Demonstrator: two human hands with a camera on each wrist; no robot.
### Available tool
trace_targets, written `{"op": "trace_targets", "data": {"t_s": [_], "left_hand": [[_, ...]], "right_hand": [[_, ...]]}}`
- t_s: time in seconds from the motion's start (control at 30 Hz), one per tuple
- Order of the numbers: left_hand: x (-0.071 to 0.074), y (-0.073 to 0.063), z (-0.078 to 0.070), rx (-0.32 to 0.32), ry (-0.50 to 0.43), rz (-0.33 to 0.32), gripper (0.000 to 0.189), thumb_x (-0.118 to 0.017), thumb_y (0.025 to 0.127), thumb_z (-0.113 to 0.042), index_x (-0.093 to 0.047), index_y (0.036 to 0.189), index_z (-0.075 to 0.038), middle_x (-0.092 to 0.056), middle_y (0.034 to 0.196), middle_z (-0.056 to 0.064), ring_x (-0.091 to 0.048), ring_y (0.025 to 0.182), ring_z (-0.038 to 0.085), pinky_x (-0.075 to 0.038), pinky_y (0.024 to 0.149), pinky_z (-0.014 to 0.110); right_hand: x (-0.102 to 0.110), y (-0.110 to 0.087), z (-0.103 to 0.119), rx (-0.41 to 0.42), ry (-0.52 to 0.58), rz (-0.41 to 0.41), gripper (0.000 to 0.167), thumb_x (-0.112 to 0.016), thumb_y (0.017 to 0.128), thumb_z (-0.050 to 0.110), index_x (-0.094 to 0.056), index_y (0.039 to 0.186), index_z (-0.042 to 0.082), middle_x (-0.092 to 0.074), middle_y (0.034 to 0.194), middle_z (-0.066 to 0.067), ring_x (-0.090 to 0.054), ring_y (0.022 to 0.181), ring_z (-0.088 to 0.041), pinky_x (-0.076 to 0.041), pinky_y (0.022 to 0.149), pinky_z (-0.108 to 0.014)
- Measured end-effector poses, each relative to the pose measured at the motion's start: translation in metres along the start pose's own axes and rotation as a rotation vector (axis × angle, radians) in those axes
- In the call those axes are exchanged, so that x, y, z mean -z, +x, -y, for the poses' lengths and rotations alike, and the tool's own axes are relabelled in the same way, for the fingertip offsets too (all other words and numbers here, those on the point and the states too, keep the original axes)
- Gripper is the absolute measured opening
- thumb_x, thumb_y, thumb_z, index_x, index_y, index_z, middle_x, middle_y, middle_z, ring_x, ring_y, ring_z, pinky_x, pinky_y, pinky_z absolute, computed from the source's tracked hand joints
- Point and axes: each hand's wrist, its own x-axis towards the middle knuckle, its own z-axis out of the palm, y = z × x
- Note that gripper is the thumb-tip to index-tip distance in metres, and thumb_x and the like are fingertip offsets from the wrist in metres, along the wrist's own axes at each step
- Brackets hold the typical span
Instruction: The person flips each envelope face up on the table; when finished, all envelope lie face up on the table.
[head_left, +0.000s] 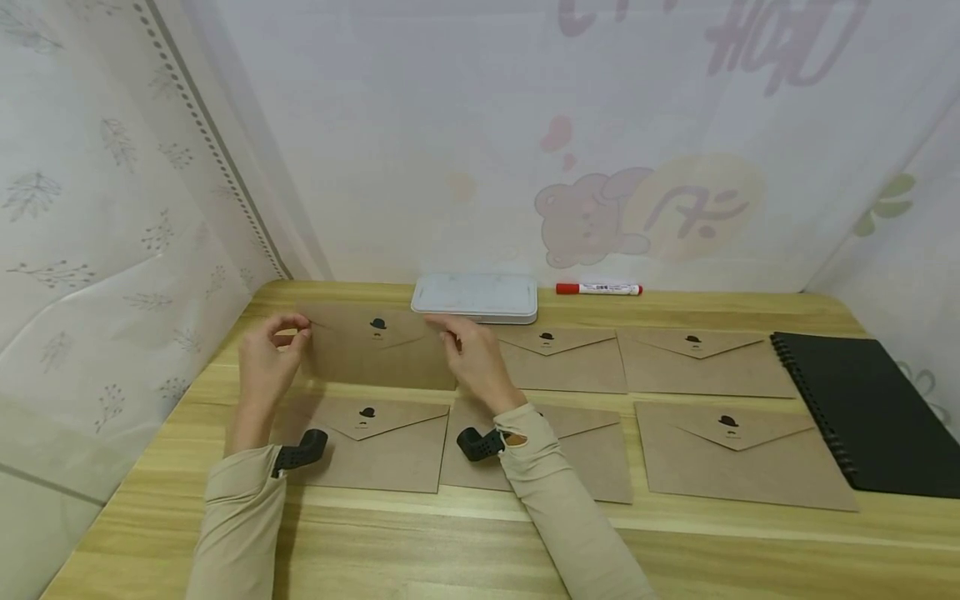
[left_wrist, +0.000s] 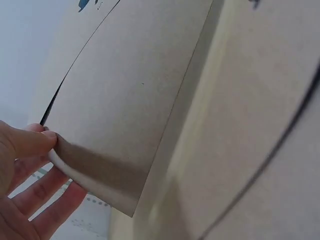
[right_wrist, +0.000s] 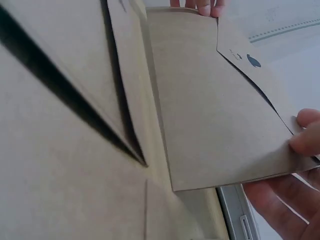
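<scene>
A brown kraft envelope (head_left: 378, 362) with a small black hat print is tilted up at the back left of the table. At its left corner my left hand (head_left: 272, 367) pinches the edge, thumb in front and fingers behind, as the left wrist view shows. The right hand (head_left: 480, 358) pinches the opposite upper corner; in the right wrist view its thumb (right_wrist: 306, 142) lies on the front face. The lower edge of this envelope (right_wrist: 200, 110) is close over the wood. Below the hands lie two more envelopes, a left one (head_left: 375, 454) and a middle one (head_left: 592, 458) partly hidden by the right sleeve.
Three other envelopes lie flat: back middle (head_left: 573, 371), back right (head_left: 720, 375) and front right (head_left: 750, 475). A black spiral notebook (head_left: 877, 408) sits at the right edge. Behind the envelopes are a white flat case (head_left: 474, 296) and a red-capped marker (head_left: 600, 289), near the curtain.
</scene>
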Motion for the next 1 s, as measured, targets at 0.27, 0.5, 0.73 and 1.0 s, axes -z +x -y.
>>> {"op": "trace_targets", "data": {"t_s": [0.27, 0.5, 0.73, 1.0], "left_hand": [[-0.001, -0.004, 0.007, 0.008, 0.101, 0.104, 0.029, -0.076, 0.076, -0.003, -0.062, 0.1, 0.003, -0.065, 0.102, 0.022, -0.065, 0.077, 0.037, -0.037, 0.055, 0.009], [-0.003, -0.006, 0.006, 0.005, 0.146, 0.144, 0.029, -0.076, 0.075, -0.001, -0.059, 0.099, 0.003, -0.064, 0.099, 0.021, -0.064, 0.076, 0.035, -0.041, 0.058, 0.021], [-0.004, -0.007, 0.005, 0.051, 0.214, 0.193, 0.031, -0.072, 0.079, -0.003, -0.055, 0.104, 0.002, -0.061, 0.104, 0.023, -0.063, 0.081, 0.037, -0.046, 0.065, 0.045], [-0.01, -0.012, 0.011, 0.017, 0.26, 0.207, 0.019, -0.074, 0.076, -0.001, -0.06, 0.088, 0.005, -0.046, 0.106, 0.029, -0.046, 0.094, 0.043, -0.039, 0.076, 0.057]], "right_hand": [[0.001, -0.003, 0.0, -0.059, -0.181, 0.139, 0.047, -0.067, 0.083, 0.008, -0.056, 0.128, 0.017, -0.048, 0.08, 0.001, -0.044, 0.063, -0.011, -0.036, 0.051, -0.022], [0.002, -0.003, -0.002, -0.132, -0.164, 0.281, 0.067, -0.071, 0.079, 0.008, -0.043, 0.139, 0.012, -0.049, 0.109, -0.011, -0.05, 0.078, -0.018, -0.045, 0.066, -0.028], [-0.004, -0.006, -0.002, -0.198, -0.133, 0.2, 0.03, -0.074, 0.077, 0.007, -0.06, 0.103, 0.003, -0.031, 0.137, -0.023, -0.058, 0.09, -0.024, -0.047, 0.085, -0.033], [-0.006, -0.007, 0.001, -0.17, -0.22, 0.187, 0.009, -0.07, 0.078, 0.006, -0.067, 0.084, 0.0, -0.044, 0.128, -0.02, -0.052, 0.11, -0.028, -0.045, 0.088, -0.032]]}}
